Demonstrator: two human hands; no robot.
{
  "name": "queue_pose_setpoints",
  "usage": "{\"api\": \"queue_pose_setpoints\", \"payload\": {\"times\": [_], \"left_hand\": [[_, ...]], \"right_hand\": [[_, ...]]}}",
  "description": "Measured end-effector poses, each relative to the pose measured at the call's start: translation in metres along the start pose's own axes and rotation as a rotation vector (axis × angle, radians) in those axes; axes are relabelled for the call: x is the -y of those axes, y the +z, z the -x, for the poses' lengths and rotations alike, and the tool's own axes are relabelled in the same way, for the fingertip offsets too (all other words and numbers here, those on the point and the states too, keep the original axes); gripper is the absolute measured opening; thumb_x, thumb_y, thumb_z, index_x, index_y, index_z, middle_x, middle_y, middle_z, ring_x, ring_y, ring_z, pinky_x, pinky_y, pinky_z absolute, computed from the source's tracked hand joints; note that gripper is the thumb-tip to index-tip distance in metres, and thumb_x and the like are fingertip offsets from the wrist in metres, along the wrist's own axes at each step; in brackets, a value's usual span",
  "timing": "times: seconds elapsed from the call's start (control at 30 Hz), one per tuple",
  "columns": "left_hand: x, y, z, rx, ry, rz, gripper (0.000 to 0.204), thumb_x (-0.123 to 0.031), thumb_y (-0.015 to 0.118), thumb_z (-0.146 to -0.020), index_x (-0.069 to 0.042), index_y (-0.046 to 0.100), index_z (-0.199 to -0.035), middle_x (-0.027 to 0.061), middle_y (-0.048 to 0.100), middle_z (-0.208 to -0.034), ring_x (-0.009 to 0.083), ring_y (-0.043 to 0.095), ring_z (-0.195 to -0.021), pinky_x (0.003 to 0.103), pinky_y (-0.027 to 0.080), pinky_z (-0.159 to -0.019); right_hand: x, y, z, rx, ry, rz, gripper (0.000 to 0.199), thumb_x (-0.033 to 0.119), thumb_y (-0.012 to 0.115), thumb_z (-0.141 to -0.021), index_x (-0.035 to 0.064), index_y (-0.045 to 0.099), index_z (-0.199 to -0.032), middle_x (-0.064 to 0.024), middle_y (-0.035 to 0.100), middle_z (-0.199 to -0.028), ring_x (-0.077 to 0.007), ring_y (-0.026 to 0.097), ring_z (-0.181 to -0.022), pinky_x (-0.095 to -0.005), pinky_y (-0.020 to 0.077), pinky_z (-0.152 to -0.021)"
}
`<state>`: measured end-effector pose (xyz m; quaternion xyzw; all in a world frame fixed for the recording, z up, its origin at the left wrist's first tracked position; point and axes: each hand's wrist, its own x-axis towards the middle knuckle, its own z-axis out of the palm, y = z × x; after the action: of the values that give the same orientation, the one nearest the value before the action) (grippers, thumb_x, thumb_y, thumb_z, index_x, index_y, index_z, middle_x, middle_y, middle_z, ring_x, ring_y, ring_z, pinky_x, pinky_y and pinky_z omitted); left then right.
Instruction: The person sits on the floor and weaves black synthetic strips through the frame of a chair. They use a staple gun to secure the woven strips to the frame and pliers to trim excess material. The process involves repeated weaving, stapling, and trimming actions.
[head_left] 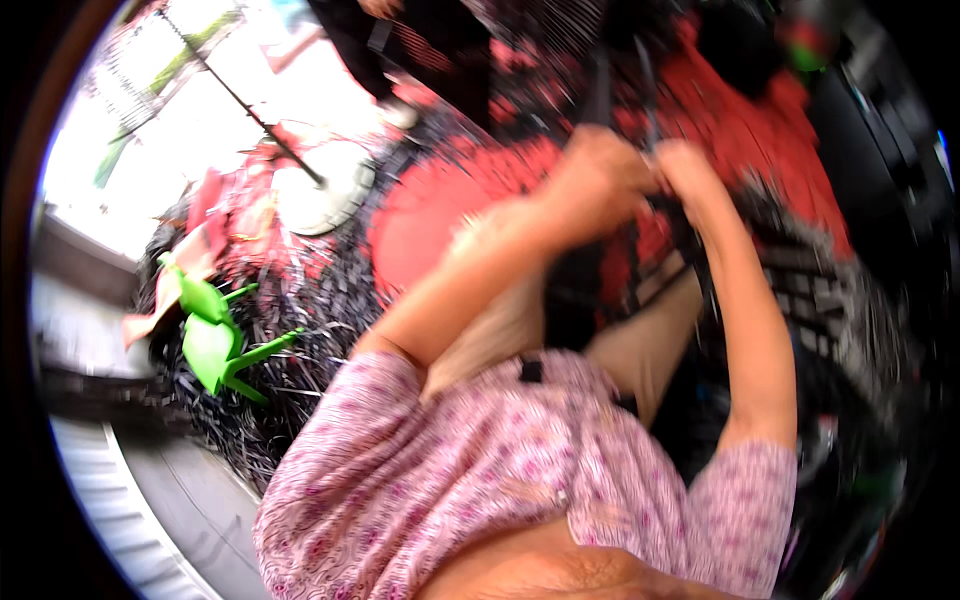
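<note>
The picture is tilted and blurred. My left hand (600, 185) and my right hand (690, 165) meet at the upper middle, both with fingers closed around thin dark strips (648, 90) that run upward. Just right of my right forearm lies a woven black and grey piece (815, 295) made of such strips. Exactly where the strips join it is too blurred to tell. My pink flowered sleeves fill the lower middle.
A heap of loose black strips (310, 320) covers the floor at left, with a tipped green plastic chair (215, 335) on it. A white round base with a dark pole (320, 190) stands behind. Red material (440, 215) lies beyond my arms. Another person's legs (400, 50) are at the top.
</note>
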<state>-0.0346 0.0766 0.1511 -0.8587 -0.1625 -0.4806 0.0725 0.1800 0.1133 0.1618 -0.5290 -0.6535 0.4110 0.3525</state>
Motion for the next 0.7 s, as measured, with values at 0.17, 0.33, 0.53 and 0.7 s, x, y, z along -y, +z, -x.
{"api": "queue_pose_setpoints", "payload": {"times": [0.17, 0.33, 0.53, 0.7], "left_hand": [[0.015, 0.004, 0.002, 0.140, -0.034, 0.122, 0.030, -0.026, 0.079, -0.079, -0.009, 0.074, -0.103, 0.0059, 0.070, -0.106, 0.0265, 0.061, -0.106, 0.041, 0.045, -0.093], [0.014, -0.011, 0.001, 0.213, -0.052, 0.146, 0.029, -0.025, 0.078, -0.080, -0.006, 0.073, -0.101, 0.0079, 0.069, -0.100, 0.0293, 0.061, -0.100, 0.043, 0.046, -0.091], [0.029, 0.001, -0.005, 0.310, -0.111, 0.355, 0.029, -0.020, 0.079, -0.079, -0.004, 0.073, -0.102, 0.0102, 0.073, -0.097, 0.0333, 0.064, -0.095, 0.044, 0.051, -0.086], [0.034, 0.002, -0.003, 0.373, -0.146, 0.440, 0.029, -0.019, 0.078, -0.081, -0.005, 0.072, -0.105, 0.0117, 0.073, -0.101, 0.0336, 0.067, -0.099, 0.044, 0.053, -0.087]], "right_hand": [[0.005, 0.006, -0.005, -0.105, 0.247, -0.017, 0.018, 0.004, 0.065, -0.081, 0.0040, 0.061, -0.063, -0.0028, 0.059, -0.061, -0.0122, 0.052, -0.052, -0.0294, 0.0388, -0.051], [0.010, 0.024, -0.007, -0.190, 0.207, 0.021, 0.024, 0.013, 0.068, -0.087, 0.0011, 0.062, -0.067, -0.0028, 0.060, -0.063, -0.0125, 0.054, -0.053, -0.0308, 0.0429, -0.053], [-0.020, 0.020, -0.010, -0.410, 0.006, 0.130, 0.065, 0.025, 0.073, -0.090, -0.0074, 0.052, -0.142, -0.0121, 0.068, -0.102, -0.0153, 0.064, -0.081, -0.0309, 0.0517, -0.069], [0.008, 0.038, 0.013, -0.517, -0.143, -0.005, 0.058, 0.015, 0.072, -0.091, -0.0067, 0.052, -0.141, -0.0153, 0.061, -0.128, -0.0138, 0.061, -0.091, -0.0285, 0.0517, -0.080]]}}
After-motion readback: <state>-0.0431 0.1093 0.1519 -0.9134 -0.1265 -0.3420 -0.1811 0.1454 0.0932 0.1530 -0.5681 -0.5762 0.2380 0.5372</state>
